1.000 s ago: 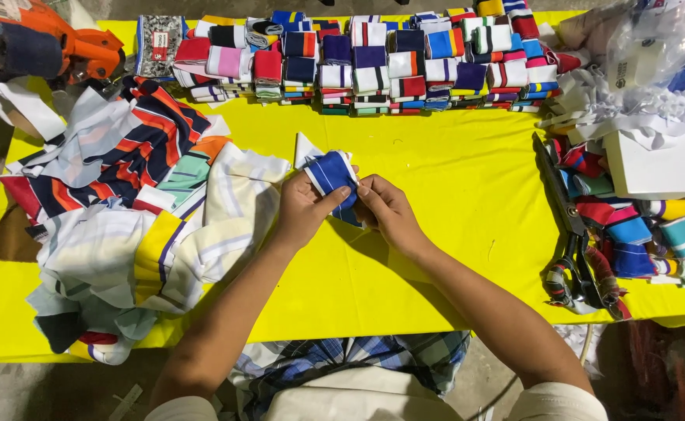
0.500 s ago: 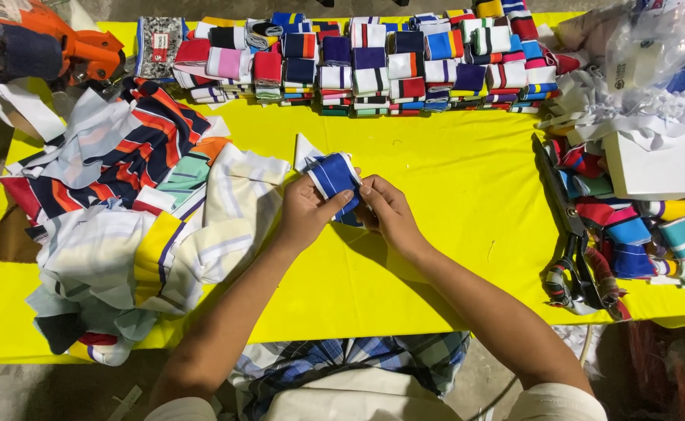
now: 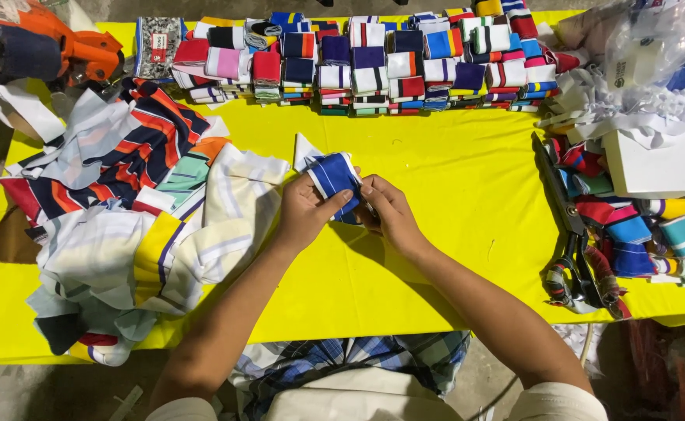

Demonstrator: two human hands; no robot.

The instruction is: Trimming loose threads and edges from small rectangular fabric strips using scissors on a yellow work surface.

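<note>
From the head camera, looking straight down, a yellow table (image 3: 452, 195) fills most of the scene. Along its far edge runs a row of folded striped fabric pieces (image 3: 374, 58), stacked tight in reds, blues, whites and pinks. To the left a loose heap of striped cloth (image 3: 132, 226) spills over the table, with an orange machine (image 3: 46, 43) at the far left corner. On the right lie large dark scissors (image 3: 573, 249) with wrapped handles, beside more folded striped bands (image 3: 647, 226), a white box (image 3: 662, 168) and a clear plastic bag (image 3: 662, 54). Nothing blocks the hands themselves.

Near the middle of the table, just right of the heap, sits the blue-and-white striped piece (image 3: 333, 173), lifted slightly at its near end. The left hand (image 3: 307, 212) comes in from below with its thumb laid across the blue cloth, pinching it. The right hand (image 3: 389, 214) meets it from the other side, fingers curled on the near edge of the same piece; its fingertips are partly tucked under, so the exact hold there is hard to make out, though it seems to grasp the fabric. Both forearms angle up from the bottom edge, converging on the piece.
</note>
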